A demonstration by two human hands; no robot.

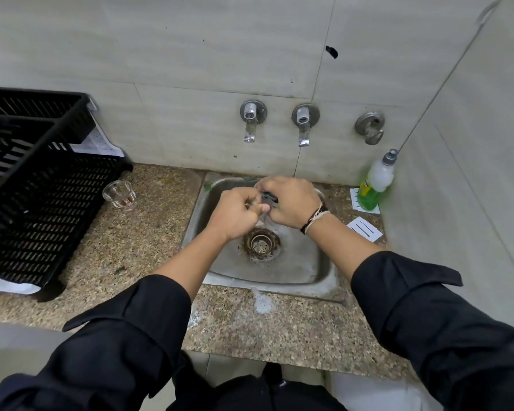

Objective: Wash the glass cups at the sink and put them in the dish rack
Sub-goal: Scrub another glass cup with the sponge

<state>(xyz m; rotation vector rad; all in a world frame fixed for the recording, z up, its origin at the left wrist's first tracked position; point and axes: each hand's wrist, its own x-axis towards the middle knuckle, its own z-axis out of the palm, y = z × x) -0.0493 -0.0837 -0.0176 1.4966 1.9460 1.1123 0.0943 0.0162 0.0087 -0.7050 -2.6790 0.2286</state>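
Working over the sink (324,280), left grip (235,213) and right grip (291,201) curled around something hidden.

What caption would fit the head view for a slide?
Both hands, left and right, work together over the steel sink; one glass cup waits beside the black dish rack.

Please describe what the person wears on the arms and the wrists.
Both arms wear long black sleeves, rolled back into wide cuffs below the elbows: left sleeve, right sleeve. The right wrist carries a band of dark and white threads. The left wrist is bare.
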